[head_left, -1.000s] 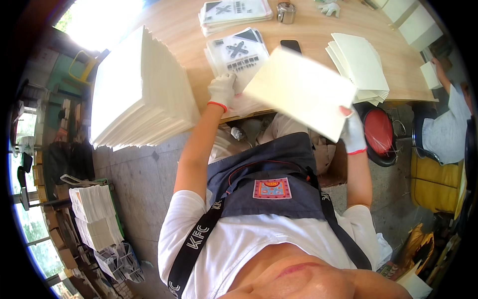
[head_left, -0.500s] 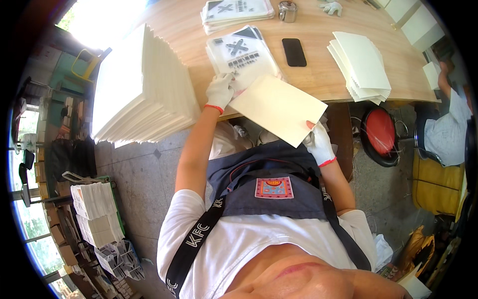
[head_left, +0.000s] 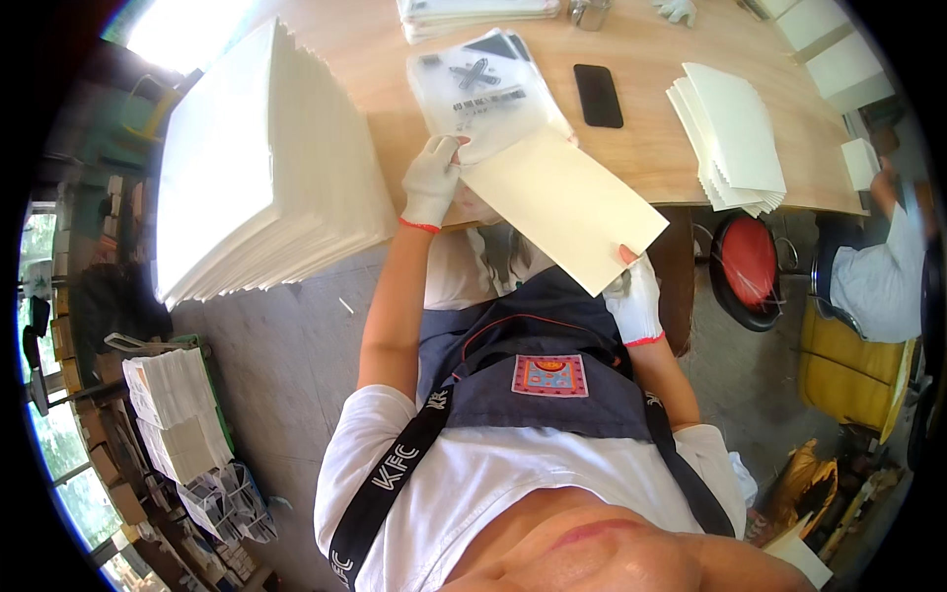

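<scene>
My right hand (head_left: 633,298), in a white glove with a red cuff, grips a cream-coloured paper pad or card (head_left: 572,209) by its near right corner, thumb on top. My left hand (head_left: 431,182), gloved the same way, pinches the near left edge of the top printed plastic bag (head_left: 483,94) between thumb and fingers. That bag lies on a small stack of clear, frosted bags with dark printing. The pad's far edge overlaps the bag's near end; whether its corner is inside the bag's mouth I cannot tell.
Left on the wooden table (head_left: 641,163) stands a tall stack of white paper (head_left: 222,168). Beyond the bags are a black phone (head_left: 598,96), a metal jar (head_left: 589,12) and more bags (head_left: 478,10). Fanned pads (head_left: 732,133) lie right, above a red stool (head_left: 747,261). Another person (head_left: 873,281) sits far right.
The view has shifted slightly. My left hand has gone from lying on the bag's near edge to pinching that edge. My right hand still holds the pad near the bag.
</scene>
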Demonstrator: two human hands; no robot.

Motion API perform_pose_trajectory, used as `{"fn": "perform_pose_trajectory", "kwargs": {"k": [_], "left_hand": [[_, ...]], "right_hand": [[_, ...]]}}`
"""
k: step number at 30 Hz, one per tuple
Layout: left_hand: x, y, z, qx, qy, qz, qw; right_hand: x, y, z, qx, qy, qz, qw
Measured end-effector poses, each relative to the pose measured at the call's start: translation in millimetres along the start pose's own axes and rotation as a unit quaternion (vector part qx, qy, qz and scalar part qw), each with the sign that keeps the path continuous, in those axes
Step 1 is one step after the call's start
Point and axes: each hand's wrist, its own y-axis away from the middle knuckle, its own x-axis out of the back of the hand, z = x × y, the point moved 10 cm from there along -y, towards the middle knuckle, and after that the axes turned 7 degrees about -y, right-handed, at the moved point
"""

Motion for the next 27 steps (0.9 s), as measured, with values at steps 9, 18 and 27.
{"fn": "perform_pose_trajectory", "kwargs": {"k": [9, 18, 27], "left_hand": [[-7, 7, -6, 0.032, 0.059, -0.039, 0.997], [-13, 28, 3, -0.003, 0.141, 0.004, 0.990], [-98, 67, -10, 0.330, 0.725, 0.027, 0.604]], "right_hand": [[-7, 9, 4, 0.012, 0.049, 0.110, 0.993], [-37, 14, 31, -0.019, 0.043, -0.001, 0.999], [-66, 27, 39, -0.061, 0.030, -0.062, 0.996]]}}
